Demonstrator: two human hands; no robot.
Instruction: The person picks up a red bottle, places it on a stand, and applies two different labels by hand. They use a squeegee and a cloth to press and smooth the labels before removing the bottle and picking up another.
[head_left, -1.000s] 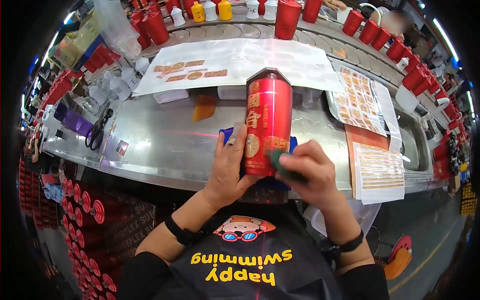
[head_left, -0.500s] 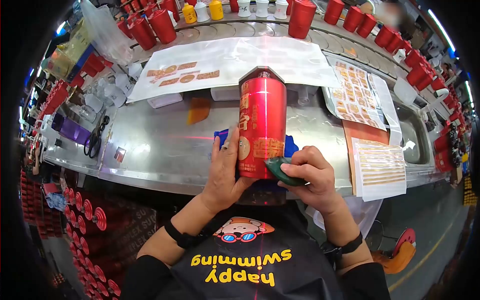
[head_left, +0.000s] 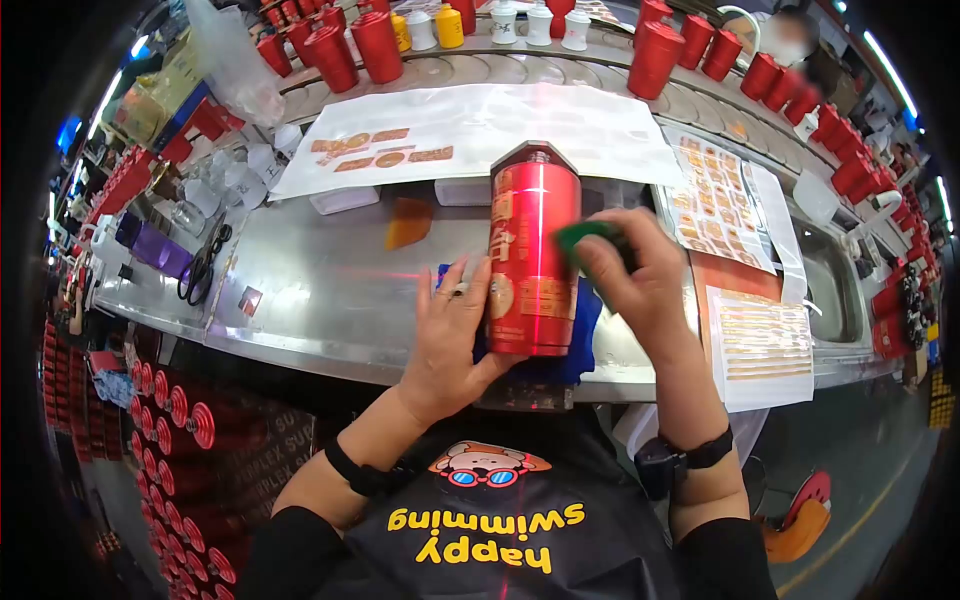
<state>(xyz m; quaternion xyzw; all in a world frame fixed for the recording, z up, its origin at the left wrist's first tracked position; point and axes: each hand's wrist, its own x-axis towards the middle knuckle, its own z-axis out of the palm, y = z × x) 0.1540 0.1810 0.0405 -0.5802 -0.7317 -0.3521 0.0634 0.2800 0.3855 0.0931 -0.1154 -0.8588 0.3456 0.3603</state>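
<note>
A shiny red bottle [head_left: 560, 215] with gold decals lies along the bench, its dark cap end [head_left: 535, 152] pointing away from me. My left hand [head_left: 450, 325] holds its left side and near end, fingers along the side and thumb by the base. Between the thumb and fingers of my right hand [head_left: 635, 270] is a flat green scraper [head_left: 588, 236], its edge right at the bottle's right side. Gold lettering and a square gold decal [head_left: 545, 297] show on the upper face. Under the bottle, a blue cloth [head_left: 583, 335] sticks out.
Behind the bottle lies a white decal sheet [head_left: 470, 125]; more decal sheets [head_left: 722, 200] are at the right, beside a sink [head_left: 835, 270]. Scissors [head_left: 207, 265] and a purple bottle [head_left: 155, 248] lie left. A conveyor [head_left: 500, 68] carrying red bottles runs along the back.
My right hand has moved with the scraper from the bottle's lower right up along its right side. My left hand still holds the bottle. Red bottles on the conveyor have shifted right.
</note>
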